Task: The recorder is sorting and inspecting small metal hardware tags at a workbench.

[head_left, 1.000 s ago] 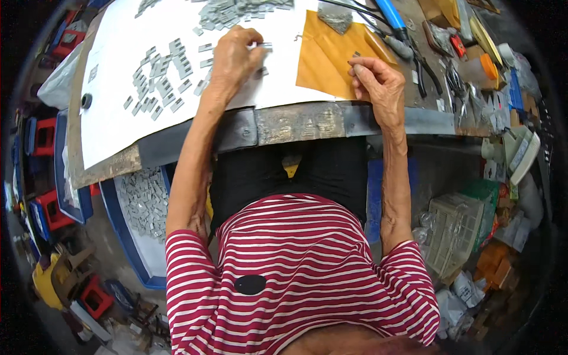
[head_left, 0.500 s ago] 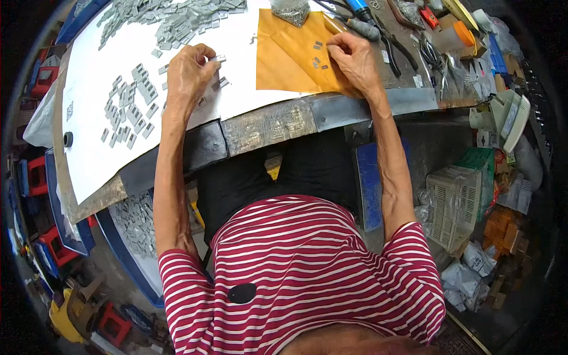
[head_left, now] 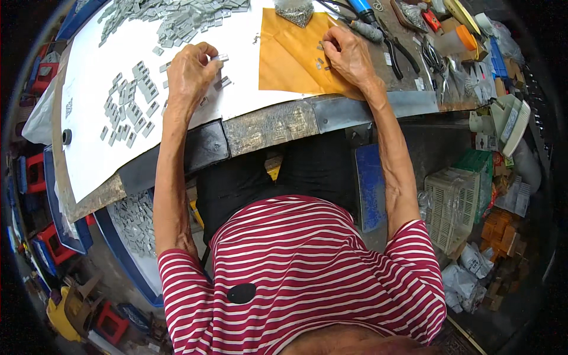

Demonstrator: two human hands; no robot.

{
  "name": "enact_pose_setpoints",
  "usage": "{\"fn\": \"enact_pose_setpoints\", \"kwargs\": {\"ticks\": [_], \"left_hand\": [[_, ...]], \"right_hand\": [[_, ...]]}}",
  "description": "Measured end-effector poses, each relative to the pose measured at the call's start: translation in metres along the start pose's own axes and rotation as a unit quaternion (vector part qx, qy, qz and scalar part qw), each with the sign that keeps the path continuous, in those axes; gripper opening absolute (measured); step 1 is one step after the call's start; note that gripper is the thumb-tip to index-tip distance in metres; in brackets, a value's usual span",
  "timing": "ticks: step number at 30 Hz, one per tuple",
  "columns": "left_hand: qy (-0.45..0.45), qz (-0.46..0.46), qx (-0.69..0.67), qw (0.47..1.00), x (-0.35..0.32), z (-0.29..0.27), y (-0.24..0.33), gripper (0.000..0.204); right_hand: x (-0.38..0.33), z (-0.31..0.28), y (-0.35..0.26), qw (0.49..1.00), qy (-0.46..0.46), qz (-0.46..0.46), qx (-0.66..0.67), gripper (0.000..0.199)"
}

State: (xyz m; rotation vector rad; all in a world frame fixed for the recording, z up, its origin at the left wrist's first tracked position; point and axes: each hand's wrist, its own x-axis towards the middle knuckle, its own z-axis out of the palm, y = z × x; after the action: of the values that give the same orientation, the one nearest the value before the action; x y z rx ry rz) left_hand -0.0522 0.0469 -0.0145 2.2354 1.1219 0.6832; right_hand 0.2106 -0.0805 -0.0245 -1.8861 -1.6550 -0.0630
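Note:
My left hand (head_left: 190,74) is closed in a pinch on a small grey rectangular metal piece (head_left: 220,57), its end sticking out past the fingertips. Just below lies another grey slotted piece (head_left: 222,83) on the white sheet (head_left: 231,35). Over the orange sheet (head_left: 284,59), the thumb and forefinger of my right hand (head_left: 352,58) are pressed together; anything between them is too small to make out. Beside those fingertips lie several tiny grey metal bits (head_left: 320,61). Similar slotted pieces (head_left: 127,103) are spread left of my left hand.
A large heap of grey metal pieces (head_left: 177,21) covers the far side of the white sheet. A clear bag of small metal parts (head_left: 296,12) sits atop the orange sheet. Pliers (head_left: 402,56), a blue-handled tool (head_left: 361,9) and an orange-lidded jar (head_left: 455,38) lie at right.
My right hand has shifted slightly left and away from me over the orange sheet, now covering some of the tiny bits. My left hand stays nearly still with its piece.

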Motion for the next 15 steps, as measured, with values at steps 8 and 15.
{"fn": "enact_pose_setpoints", "kwargs": {"ticks": [8,15], "left_hand": [[0.000,0.020,0.023,1.000,-0.0001,-0.0012,0.0011,0.020],[-0.012,0.012,0.031,0.999,-0.0001,-0.0028,0.0051,0.021]], "right_hand": [[-0.0022,0.0003,0.0039,0.999,-0.002,0.027,0.020,0.014],[-0.0070,-0.0026,0.0091,0.992,-0.002,0.054,0.112,0.014]]}}
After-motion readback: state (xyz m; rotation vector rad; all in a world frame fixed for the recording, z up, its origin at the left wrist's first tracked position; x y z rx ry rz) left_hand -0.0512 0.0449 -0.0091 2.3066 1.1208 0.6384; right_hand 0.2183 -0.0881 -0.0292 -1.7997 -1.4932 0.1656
